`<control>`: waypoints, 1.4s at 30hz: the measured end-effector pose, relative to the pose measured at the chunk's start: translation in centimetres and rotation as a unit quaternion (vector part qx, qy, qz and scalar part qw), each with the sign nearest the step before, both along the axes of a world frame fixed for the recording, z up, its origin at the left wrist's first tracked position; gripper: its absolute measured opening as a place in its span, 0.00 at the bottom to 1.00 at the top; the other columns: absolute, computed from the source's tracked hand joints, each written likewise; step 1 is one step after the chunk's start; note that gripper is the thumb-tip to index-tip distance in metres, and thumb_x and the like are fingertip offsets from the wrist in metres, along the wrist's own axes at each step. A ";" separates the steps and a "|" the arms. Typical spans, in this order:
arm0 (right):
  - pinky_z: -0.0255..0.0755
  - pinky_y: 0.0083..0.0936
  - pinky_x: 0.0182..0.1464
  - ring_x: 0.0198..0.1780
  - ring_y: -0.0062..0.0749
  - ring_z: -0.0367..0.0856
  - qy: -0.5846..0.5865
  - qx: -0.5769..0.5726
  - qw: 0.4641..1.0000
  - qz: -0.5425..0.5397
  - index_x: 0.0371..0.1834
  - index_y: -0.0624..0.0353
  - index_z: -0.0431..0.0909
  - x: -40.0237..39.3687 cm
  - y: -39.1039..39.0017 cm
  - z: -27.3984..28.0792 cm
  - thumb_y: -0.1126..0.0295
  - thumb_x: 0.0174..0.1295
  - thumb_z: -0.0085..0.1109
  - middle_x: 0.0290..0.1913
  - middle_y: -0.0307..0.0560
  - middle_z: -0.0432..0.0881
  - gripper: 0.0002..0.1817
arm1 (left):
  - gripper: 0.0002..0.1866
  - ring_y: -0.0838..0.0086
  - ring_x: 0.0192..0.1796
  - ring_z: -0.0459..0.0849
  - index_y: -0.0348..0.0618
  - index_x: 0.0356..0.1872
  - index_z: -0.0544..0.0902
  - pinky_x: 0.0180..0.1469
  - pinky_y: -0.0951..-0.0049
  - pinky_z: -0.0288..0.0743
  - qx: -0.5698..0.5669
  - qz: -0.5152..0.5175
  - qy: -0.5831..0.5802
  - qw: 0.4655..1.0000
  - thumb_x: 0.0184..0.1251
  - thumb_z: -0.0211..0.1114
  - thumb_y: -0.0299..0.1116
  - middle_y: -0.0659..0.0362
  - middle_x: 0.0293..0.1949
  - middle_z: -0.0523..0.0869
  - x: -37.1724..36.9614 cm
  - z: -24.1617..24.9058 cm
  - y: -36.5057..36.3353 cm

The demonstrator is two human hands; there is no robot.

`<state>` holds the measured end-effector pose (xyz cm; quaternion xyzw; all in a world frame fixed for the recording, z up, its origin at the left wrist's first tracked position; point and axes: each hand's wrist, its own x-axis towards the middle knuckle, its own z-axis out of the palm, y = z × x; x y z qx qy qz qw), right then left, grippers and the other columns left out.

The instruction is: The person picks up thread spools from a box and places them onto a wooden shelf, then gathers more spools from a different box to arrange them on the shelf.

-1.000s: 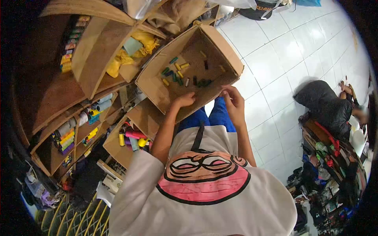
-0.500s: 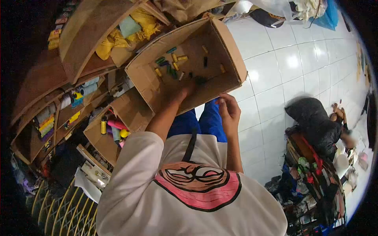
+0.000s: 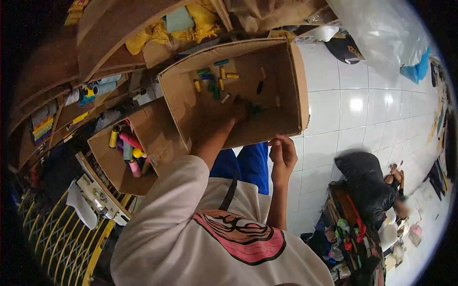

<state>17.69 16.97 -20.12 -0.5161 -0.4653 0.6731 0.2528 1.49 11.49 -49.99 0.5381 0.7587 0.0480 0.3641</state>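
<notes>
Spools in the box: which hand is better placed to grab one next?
Probably the left hand: it's inside the box, beside green spools; the right hand is outside, near the rim.

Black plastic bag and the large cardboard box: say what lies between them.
Bare white floor tiles lie between the black plastic bag and the large cardboard box, as the head view shows.

Light-brown cardboard box (image 3: 174,110) with yellow, green and dark thread spools (image 3: 223,72), grey shirt (image 3: 167,233) with pink-and-tan black-outlined cartoon print (image 3: 243,237), bright blue trousers (image 3: 253,164), white tiled floor (image 3: 319,114) with darker grid lines, black plastic bag (image 3: 360,176)
</notes>
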 end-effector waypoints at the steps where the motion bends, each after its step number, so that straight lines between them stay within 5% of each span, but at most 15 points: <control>1: 0.54 0.12 0.24 0.24 0.10 0.62 0.003 0.004 1.000 0.003 0.52 0.60 0.76 0.1 0.3 -0.1 0.68 0.72 0.54 0.34 0.40 0.80 0.10 | 0.21 0.50 0.59 0.76 0.36 0.55 0.78 0.66 0.52 0.65 -0.007 0.030 -0.006 1.000 0.64 0.58 0.37 0.40 0.57 0.78 0.5 0.0 0.0; 4: 0.54 0.12 0.24 0.25 0.10 0.62 0.008 0.007 1.000 0.005 0.51 0.59 0.76 -0.2 0.8 0.2 0.68 0.72 0.54 0.34 0.38 0.78 0.10 | 0.21 0.50 0.57 0.78 0.38 0.55 0.79 0.61 0.52 0.71 -0.028 0.080 0.005 0.996 0.66 0.59 0.41 0.42 0.55 0.79 -0.2 2.4 1.0; 6: 0.55 0.12 0.24 0.25 0.10 0.62 -0.015 0.020 1.000 0.019 0.51 0.59 0.76 -0.3 1.3 0.1 0.68 0.72 0.54 0.34 0.37 0.78 0.10 | 0.22 0.51 0.56 0.79 0.39 0.55 0.78 0.59 0.52 0.73 0.017 0.267 -0.116 0.957 0.67 0.58 0.43 0.43 0.53 0.80 -1.4 3.5 0.7; 8: 0.56 0.12 0.25 0.26 0.10 0.63 -0.009 0.014 1.000 0.023 0.50 0.59 0.77 -0.6 1.8 0.6 0.68 0.72 0.54 0.34 0.36 0.78 0.10 | 0.23 0.51 0.56 0.78 0.38 0.56 0.77 0.59 0.51 0.72 0.062 0.404 -0.116 0.905 0.67 0.59 0.44 0.43 0.54 0.79 -2.9 4.2 0.0; 12: 0.57 0.12 0.27 0.27 0.11 0.64 -0.025 0.027 0.999 0.035 0.50 0.59 0.77 0.0 2.3 0.4 0.69 0.72 0.53 0.35 0.37 0.78 0.09 | 0.27 0.52 0.58 0.77 0.38 0.58 0.75 0.60 0.51 0.71 0.068 0.547 -0.111 0.827 0.65 0.60 0.47 0.42 0.56 0.78 -6.7 5.6 -1.7; 18: 0.56 0.12 0.27 0.27 0.11 0.63 -0.037 0.030 0.999 0.018 0.49 0.59 0.78 0.4 3.8 1.8 0.68 0.71 0.55 0.34 0.36 0.78 0.09 | 0.33 0.53 0.61 0.75 0.38 0.61 0.71 0.61 0.50 0.69 0.012 0.538 -0.274 0.797 0.64 0.62 0.52 0.42 0.59 0.75 -7.8 11.2 -2.1; 25: 0.62 0.14 0.34 0.34 0.14 0.69 0.011 0.109 0.993 0.038 0.50 0.59 0.77 -2.1 5.5 3.8 0.68 0.72 0.54 0.36 0.35 0.76 0.09 | 0.40 0.54 0.64 0.73 0.37 0.65 0.67 0.62 0.49 0.67 0.019 0.549 -0.265 0.792 0.62 0.65 0.57 0.41 0.62 0.72 -7.4 22.1 -1.1; 27: 0.69 0.19 0.47 0.43 0.21 0.76 0.021 0.114 0.991 0.068 0.49 0.61 0.77 -3.2 5.3 5.6 0.69 0.72 0.53 0.42 0.38 0.79 0.09 | 0.42 0.55 0.64 0.72 0.37 0.66 0.66 0.63 0.49 0.66 0.048 0.611 -0.301 0.730 0.61 0.66 0.59 0.41 0.63 0.71 -7.0 25.8 -0.7; 28: 0.69 0.21 0.53 0.47 0.22 0.77 0.060 0.135 0.987 0.070 0.50 0.61 0.77 -4.3 4.7 6.8 0.70 0.72 0.53 0.43 0.40 0.79 0.09 | 0.45 0.54 0.65 0.71 0.39 0.71 0.60 0.61 0.50 0.68 0.094 0.670 -0.331 0.658 0.61 0.66 0.58 0.40 0.66 0.68 -6.6 27.2 0.0; 30: 0.69 0.21 0.54 0.47 0.24 0.78 0.082 0.151 0.979 0.111 0.53 0.62 0.77 -6.0 4.3 8.9 0.70 0.72 0.53 0.43 0.41 0.79 0.11 | 0.29 0.69 0.42 0.75 0.41 0.52 0.72 0.41 0.66 0.71 0.083 0.678 -0.347 0.643 0.61 0.69 0.53 0.54 0.41 0.73 -7.6 30.7 0.2; 31: 0.71 0.27 0.56 0.52 0.31 0.78 0.065 0.161 0.974 0.149 0.57 0.60 0.75 -6.4 4.4 8.1 0.71 0.71 0.54 0.51 0.46 0.79 0.14 | 0.22 0.77 0.30 0.76 0.42 0.42 0.77 0.31 0.74 0.73 0.073 0.683 -0.355 0.634 0.60 0.70 0.50 0.61 0.29 0.76 -7.9 33.1 0.0; 36: 0.69 0.31 0.59 0.59 0.39 0.74 0.103 0.412 0.868 0.257 0.61 0.62 0.71 -12.7 4.1 15.6 0.79 0.64 0.55 0.56 0.52 0.74 0.20 | 0.18 0.87 0.15 0.56 0.50 0.37 0.74 0.17 0.84 0.51 0.237 0.596 -0.580 0.502 0.57 0.75 0.43 0.74 0.18 0.63 -10.7 46.8 -2.4; 40: 0.70 0.34 0.58 0.59 0.49 0.74 0.131 0.478 0.808 0.320 0.62 0.55 0.73 -16.5 2.9 22.9 0.81 0.59 0.57 0.59 0.53 0.72 0.25 | 0.15 0.87 0.14 0.56 0.47 0.36 0.74 0.15 0.83 0.51 0.216 0.551 -0.640 0.489 0.59 0.73 0.38 0.72 0.18 0.65 -13.3 51.5 -4.8; 42: 0.71 0.36 0.56 0.58 0.50 0.74 0.103 0.560 0.741 0.355 0.61 0.53 0.74 -17.8 3.0 24.1 0.81 0.58 0.58 0.59 0.54 0.72 0.25 | 0.14 0.87 0.14 0.55 0.47 0.33 0.74 0.16 0.84 0.48 0.254 0.474 -0.656 0.530 0.60 0.71 0.39 0.70 0.19 0.64 -13.9 53.9 -6.0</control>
